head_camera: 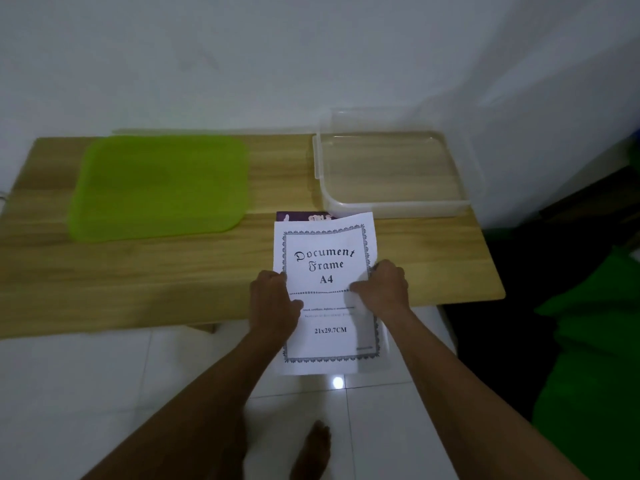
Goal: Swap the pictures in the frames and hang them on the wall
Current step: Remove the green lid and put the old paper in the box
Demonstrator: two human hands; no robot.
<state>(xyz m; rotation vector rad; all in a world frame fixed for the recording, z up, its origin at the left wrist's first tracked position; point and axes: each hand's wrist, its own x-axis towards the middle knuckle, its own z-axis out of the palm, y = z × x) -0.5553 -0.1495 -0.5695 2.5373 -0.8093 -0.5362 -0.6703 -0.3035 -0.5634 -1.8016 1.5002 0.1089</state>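
Clearly, the white paper sheet (pixel 327 244), printed "Document Frame A4" in black gothic letters inside an ornate border, hangs over the near edge of the wooden table (pixel 138 271). The left hand (pixel 273 303) and the right hand (pixel 384 289) pinch its side edges. A purple picture (pixel 298 217) peeks from behind its top. Farther back lie a rounded green plastic lid (pixel 159 185) and a clear box (pixel 394 206).

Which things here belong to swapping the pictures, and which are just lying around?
Belongs to the job: white A4 sheet, held by left hand and right hand; purple picture under its far edge.
Lying about: green tray; clear plastic box, both on the wooden table.
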